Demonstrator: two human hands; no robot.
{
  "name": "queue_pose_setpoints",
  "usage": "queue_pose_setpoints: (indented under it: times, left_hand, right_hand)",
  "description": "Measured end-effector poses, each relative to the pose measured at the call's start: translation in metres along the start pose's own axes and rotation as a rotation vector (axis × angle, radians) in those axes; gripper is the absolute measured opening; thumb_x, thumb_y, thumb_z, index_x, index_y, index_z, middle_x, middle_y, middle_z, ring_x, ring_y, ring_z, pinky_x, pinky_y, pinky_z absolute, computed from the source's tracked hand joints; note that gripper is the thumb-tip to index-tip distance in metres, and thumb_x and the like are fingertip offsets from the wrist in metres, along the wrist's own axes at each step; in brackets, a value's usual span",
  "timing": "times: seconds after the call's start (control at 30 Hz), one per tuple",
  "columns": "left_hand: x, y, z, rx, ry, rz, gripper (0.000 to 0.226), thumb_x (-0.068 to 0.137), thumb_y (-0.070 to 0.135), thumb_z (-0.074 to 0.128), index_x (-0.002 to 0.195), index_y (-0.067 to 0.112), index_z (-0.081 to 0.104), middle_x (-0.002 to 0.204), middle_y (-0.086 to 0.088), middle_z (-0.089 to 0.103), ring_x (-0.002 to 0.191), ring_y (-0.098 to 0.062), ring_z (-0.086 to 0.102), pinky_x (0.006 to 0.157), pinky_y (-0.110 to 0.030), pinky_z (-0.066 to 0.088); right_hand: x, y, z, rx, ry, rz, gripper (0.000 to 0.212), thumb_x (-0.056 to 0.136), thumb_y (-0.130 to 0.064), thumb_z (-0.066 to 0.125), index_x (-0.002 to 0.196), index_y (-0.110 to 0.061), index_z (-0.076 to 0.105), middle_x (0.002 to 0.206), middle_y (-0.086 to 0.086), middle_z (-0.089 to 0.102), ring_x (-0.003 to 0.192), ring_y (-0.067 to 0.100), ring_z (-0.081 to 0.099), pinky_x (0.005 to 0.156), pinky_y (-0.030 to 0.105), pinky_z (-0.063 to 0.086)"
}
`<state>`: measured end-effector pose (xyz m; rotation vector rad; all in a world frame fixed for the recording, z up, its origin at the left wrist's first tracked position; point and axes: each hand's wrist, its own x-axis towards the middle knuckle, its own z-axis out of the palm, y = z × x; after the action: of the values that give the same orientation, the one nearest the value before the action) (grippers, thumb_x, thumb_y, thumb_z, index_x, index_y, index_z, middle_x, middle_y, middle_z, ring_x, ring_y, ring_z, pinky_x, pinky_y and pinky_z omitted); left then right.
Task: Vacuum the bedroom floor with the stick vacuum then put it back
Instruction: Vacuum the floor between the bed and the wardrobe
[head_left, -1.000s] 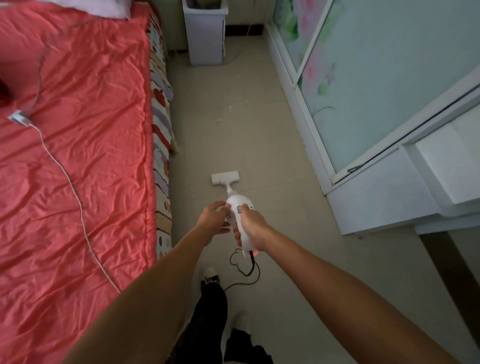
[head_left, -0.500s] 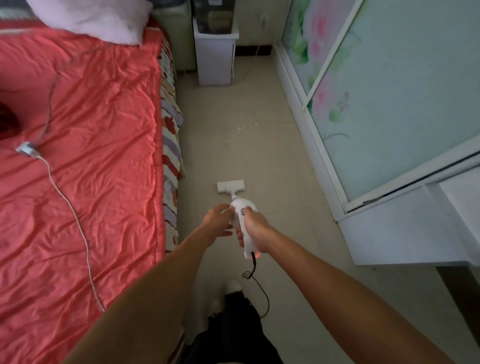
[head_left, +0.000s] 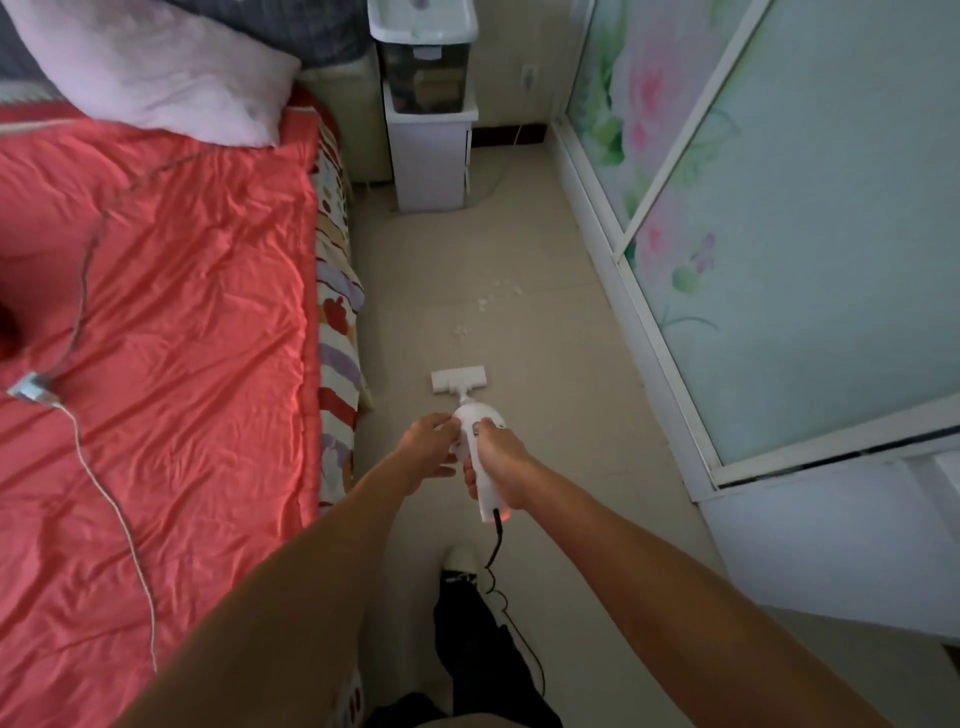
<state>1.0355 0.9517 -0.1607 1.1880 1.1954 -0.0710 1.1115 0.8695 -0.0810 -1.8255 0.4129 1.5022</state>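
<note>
Stick vacuum (head_left: 480, 441), white, held in the aisle between the bed (head_left: 156, 364) and the sliding wardrobe doors (head_left: 779, 234); its floor head (head_left: 458, 379) lies flat on the pale tiled floor (head_left: 545, 364), pointing up the aisle. The right hand (head_left: 501, 470) is wrapped around the handle, fingers closed on it. The left hand (head_left: 434, 447) rests against the left side of the motor body with its fingers curled onto the casing — whether it grips firmly or only steadies cannot be told. A black power cord (head_left: 498, 571) leaves the rear of the handle and trails down past the person's shoe (head_left: 460, 558) and dark trouser leg.

Ahead of the floor head, and well apart from it, small white scraps of debris (head_left: 488, 301) lie scattered on the tiles. Beyond them stands a white cabinet (head_left: 431, 161) against the far wall.

Progress, as judged from this arrangement: vacuuming appears to be at an early or middle stage. The debris ahead is not yet collected, and the stretch up to the cabinet remains to be covered; the condition of the floor behind the person is out of view. The return of the vacuum to its storage place — nowhere visible here — is also outstanding.
</note>
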Motion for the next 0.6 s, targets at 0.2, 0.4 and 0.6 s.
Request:
queue_pose_setpoints:
  times: [0.2,0.4,0.6]
  left_hand:
    - [0.046,0.044,-0.012,0.006,0.008,0.007,0.037,0.1,0.029,0.048,0.133,0.014,0.056,0.118,-0.015,0.067,0.104,-0.033,0.068,0.09,-0.05,0.058]
    - [0.089,0.088,-0.032,-0.029,0.009,-0.015,0.039,0.1,0.03,0.048,0.135,0.015,0.055,0.122,-0.016,0.065,0.106,-0.034,0.067,0.089,-0.05,0.058]
    - [0.14,0.13,-0.063,-0.029,0.003,-0.004,0.039,0.099,0.031,0.049,0.134,0.017,0.056,0.12,-0.014,0.066,0.104,-0.032,0.068,0.087,-0.049,0.059]
  right_hand:
    - [0.031,-0.055,0.009,-0.037,-0.009,-0.073,0.045,0.105,-0.043,0.038,0.096,-0.003,0.057,0.058,0.009,0.047,0.046,0.02,0.043,0.045,0.024,0.037]
    - [0.054,-0.115,0.025,-0.034,-0.017,-0.065,0.046,0.105,-0.042,0.037,0.086,-0.004,0.055,0.057,0.008,0.046,0.045,0.019,0.042,0.045,0.023,0.035]
    - [0.07,-0.176,0.054,-0.004,-0.01,-0.067,0.046,0.106,-0.041,0.036,0.084,-0.005,0.054,0.057,0.007,0.043,0.045,0.019,0.039,0.046,0.024,0.033]
